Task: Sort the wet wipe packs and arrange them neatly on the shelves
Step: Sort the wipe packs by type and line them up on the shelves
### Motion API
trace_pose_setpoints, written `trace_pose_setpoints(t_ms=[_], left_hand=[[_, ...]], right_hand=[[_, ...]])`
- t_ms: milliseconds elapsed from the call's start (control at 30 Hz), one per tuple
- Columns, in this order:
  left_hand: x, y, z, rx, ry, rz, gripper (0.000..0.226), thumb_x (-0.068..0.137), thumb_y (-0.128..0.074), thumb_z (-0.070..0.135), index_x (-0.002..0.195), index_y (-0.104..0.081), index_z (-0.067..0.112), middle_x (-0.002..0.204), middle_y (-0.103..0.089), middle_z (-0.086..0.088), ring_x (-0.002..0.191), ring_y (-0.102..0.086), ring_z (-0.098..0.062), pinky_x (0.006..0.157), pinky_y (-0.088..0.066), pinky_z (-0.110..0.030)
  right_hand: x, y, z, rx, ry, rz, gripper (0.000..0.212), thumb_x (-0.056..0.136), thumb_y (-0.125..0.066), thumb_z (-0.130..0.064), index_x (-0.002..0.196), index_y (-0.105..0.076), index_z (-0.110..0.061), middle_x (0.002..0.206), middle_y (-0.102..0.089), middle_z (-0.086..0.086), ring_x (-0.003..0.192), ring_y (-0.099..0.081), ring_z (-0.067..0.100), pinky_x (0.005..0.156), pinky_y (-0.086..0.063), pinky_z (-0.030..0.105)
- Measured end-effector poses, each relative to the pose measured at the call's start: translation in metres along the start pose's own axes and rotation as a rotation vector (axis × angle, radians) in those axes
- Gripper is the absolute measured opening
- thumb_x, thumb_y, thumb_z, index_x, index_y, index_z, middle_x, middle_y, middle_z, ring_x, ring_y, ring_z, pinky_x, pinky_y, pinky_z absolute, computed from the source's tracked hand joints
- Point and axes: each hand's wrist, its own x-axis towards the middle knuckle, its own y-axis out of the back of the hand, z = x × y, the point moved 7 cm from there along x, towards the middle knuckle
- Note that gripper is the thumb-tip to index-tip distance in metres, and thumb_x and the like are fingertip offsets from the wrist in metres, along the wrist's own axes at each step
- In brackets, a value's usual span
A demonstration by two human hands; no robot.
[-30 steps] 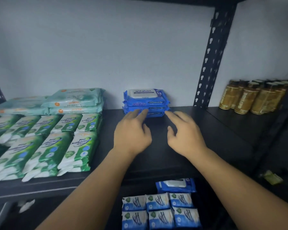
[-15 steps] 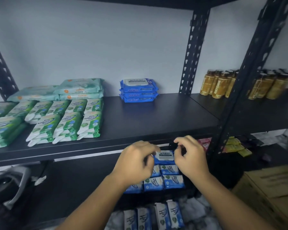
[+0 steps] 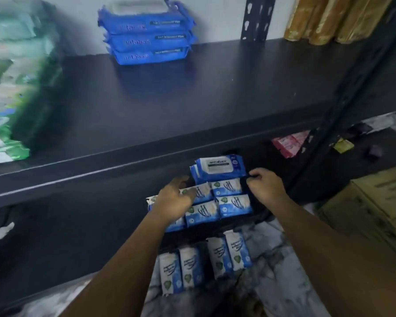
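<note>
Finding one: both hands have come off the blue stack [image 3: 146,35] on the upper shelf [image 3: 192,99] and dropped below its front edge to the lower shelf [image 3: 257,202]. My view has tilted down with them. The stack sits at 11 o'clock in my view, three packs high, squared up against the back wall and touched by nothing.

Finding two: the hands now flank a single blue pack [image 3: 218,167] at 6 o'clock from that stack. I judge the last placement finished and the next pick under way, with this pack likely bound for the same pile.

Hand state: the left hand [image 3: 176,197] lies relaxed, fingers extended over the small blue-and-white packs [image 3: 231,202], its tips near the blue pack's left corner and gripping nothing. The right hand [image 3: 265,186] has its fingers curled at the pack's right edge. I cannot tell whether they have hold of it.

Condition of the item: the pack is flat and soft-walled, with a pale lid panel facing up. It rests on the rear row of the small packs. A second blue edge shows behind its left side.
</note>
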Motion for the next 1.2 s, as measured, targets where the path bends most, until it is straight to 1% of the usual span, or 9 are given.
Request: trace_pose_setpoints(t_ms=[233,367,467,633,733,833,1033,1100,1200], left_hand=[[0.104,-0.059,-0.049,0.086,0.021,0.019,0.021,0.088,-0.053,0.046,0.106,-0.060,0.037,0.096,-0.067,0.021,0.093,-0.065,-0.004,0.077,-0.049,-0.025],[0.158,-0.077,-0.056,0.170,0.017,0.062,0.037,0.090,-0.048,0.044,0.120,-0.062,0.027,0.101,-0.067,0.010,0.083,-0.062,-0.002,0.058,-0.036,-0.009],[0.182,-0.092,-0.053,0.183,0.022,0.030,0.042,0.097,-0.049,0.044,0.134,-0.055,0.026,0.118,-0.063,0.008,0.083,-0.058,-0.001,0.065,-0.039,-0.013],[0.197,-0.103,-0.066,0.241,0.086,-0.052,0.042,0.099,-0.051,0.048,0.130,-0.058,0.021,0.106,-0.061,0.006,0.079,-0.055,-0.007,0.063,-0.038,-0.025],[0.201,-0.101,-0.078,0.282,0.106,-0.027,0.037,0.098,-0.051,0.048,0.118,-0.060,0.017,0.110,-0.067,-0.004,0.087,-0.060,-0.018,0.069,-0.043,-0.032],[0.201,-0.097,-0.085,0.254,0.122,0.025,0.051,0.097,-0.056,0.047,0.141,-0.053,0.022,0.132,-0.062,-0.002,0.107,-0.062,-0.021,0.085,-0.051,-0.035],[0.210,-0.101,-0.084,0.228,0.152,0.007,0.056,0.095,-0.060,0.051,0.140,-0.049,0.018,0.121,-0.057,0.005,0.099,-0.056,-0.017,0.072,-0.042,-0.027],[0.214,-0.104,-0.086,0.178,0.193,0.005,0.057,0.095,-0.062,0.049,0.140,-0.046,0.018,0.120,-0.056,0.000,0.087,-0.056,-0.014,0.059,-0.037,-0.025],[0.215,-0.108,-0.087,0.113,0.233,0.014,0.060,0.097,-0.062,0.044,0.145,-0.036,0.019,0.121,-0.054,-0.003,0.086,-0.054,-0.012,0.062,-0.040,-0.026]], right_hand=[[0.086,-0.056,0.064,0.077,-0.109,-0.034,0.060,0.094,-0.060,-0.019,0.151,-0.041,-0.011,0.129,-0.054,-0.001,0.115,-0.053,0.016,0.090,-0.039,0.024],[0.123,-0.076,0.075,0.102,-0.102,-0.048,0.063,0.096,-0.059,-0.020,0.154,-0.034,-0.013,0.141,-0.048,0.000,0.120,-0.046,0.011,0.090,-0.034,0.015],[0.145,-0.091,0.071,0.093,-0.132,-0.098,0.068,0.096,-0.057,-0.028,0.157,-0.029,-0.015,0.155,-0.041,0.006,0.131,-0.046,0.017,0.096,-0.032,0.019],[0.160,-0.109,0.068,0.016,-0.089,-0.103,0.034,0.099,-0.046,-0.028,0.128,-0.060,-0.017,0.125,-0.064,0.010,0.104,-0.061,0.023,0.084,-0.044,0.029],[0.161,-0.116,0.066,-0.037,-0.049,-0.113,0.040,0.100,-0.045,-0.024,0.139,-0.054,-0.018,0.133,-0.060,0.009,0.110,-0.060,0.024,0.087,-0.045,0.028],[0.161,-0.119,0.069,-0.061,-0.039,-0.130,0.042,0.103,-0.046,-0.024,0.144,-0.050,-0.014,0.138,-0.057,0.011,0.117,-0.058,0.025,0.091,-0.044,0.028],[0.171,-0.119,0.081,0.049,-0.112,-0.128,0.044,0.098,-0.054,-0.031,0.140,-0.042,-0.028,0.114,-0.057,-0.002,0.082,-0.057,0.009,0.063,-0.043,0.027],[0.172,-0.121,0.082,0.099,-0.125,-0.166,0.043,0.096,-0.059,-0.030,0.136,-0.044,-0.029,0.107,-0.059,-0.005,0.080,-0.059,0.008,0.062,-0.046,0.027],[0.173,-0.129,0.081,0.147,-0.123,-0.229,0.044,0.091,-0.067,-0.033,0.131,-0.050,-0.029,0.111,-0.065,-0.002,0.087,-0.066,0.014,0.070,-0.055,0.030]])
